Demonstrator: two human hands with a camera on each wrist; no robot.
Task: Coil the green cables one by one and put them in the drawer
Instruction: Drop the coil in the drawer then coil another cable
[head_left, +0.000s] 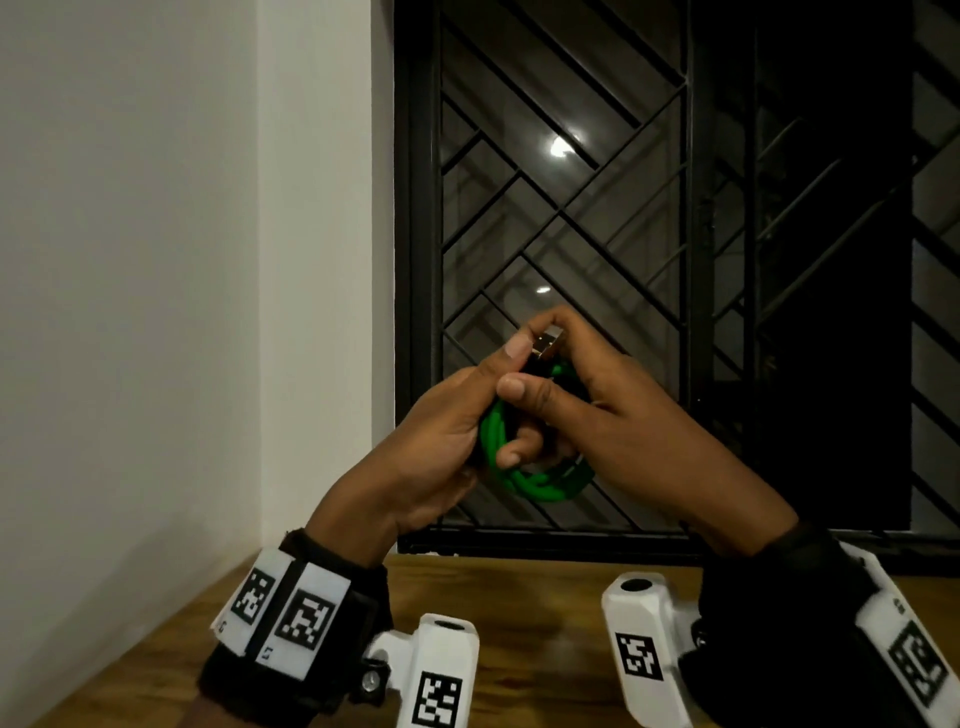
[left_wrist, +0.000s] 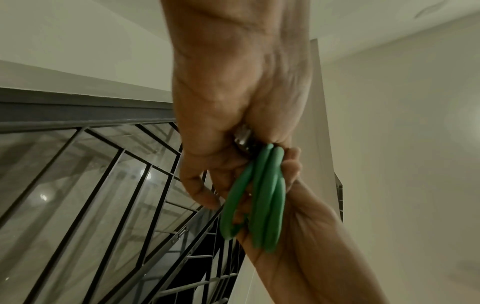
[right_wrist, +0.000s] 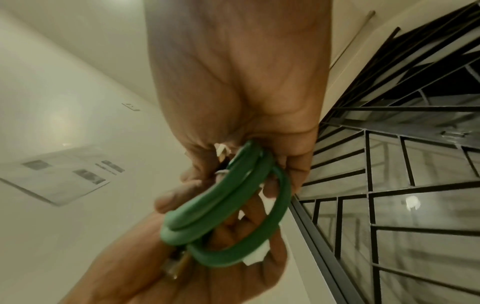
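Observation:
A green cable (head_left: 540, 486) hangs wound in several loops between my two hands, held up in front of the window. My left hand (head_left: 457, 415) grips the left side of the coil, thumb pointing up beside the plug. My right hand (head_left: 587, 384) curls round the top of the coil and pinches its metal USB plug (head_left: 546, 344) between thumb and forefinger. In the left wrist view the green cable (left_wrist: 262, 197) loops hang below my left hand (left_wrist: 233, 115). The right wrist view shows the green cable (right_wrist: 228, 207) coil under my right hand (right_wrist: 246, 98). No drawer is in view.
A wooden tabletop (head_left: 530, 613) lies below my wrists. A white wall (head_left: 156, 260) closes the left side. Behind my hands stands a dark window with a black metal grille (head_left: 623, 208). A paper sheet (right_wrist: 57, 179) hangs on the wall in the right wrist view.

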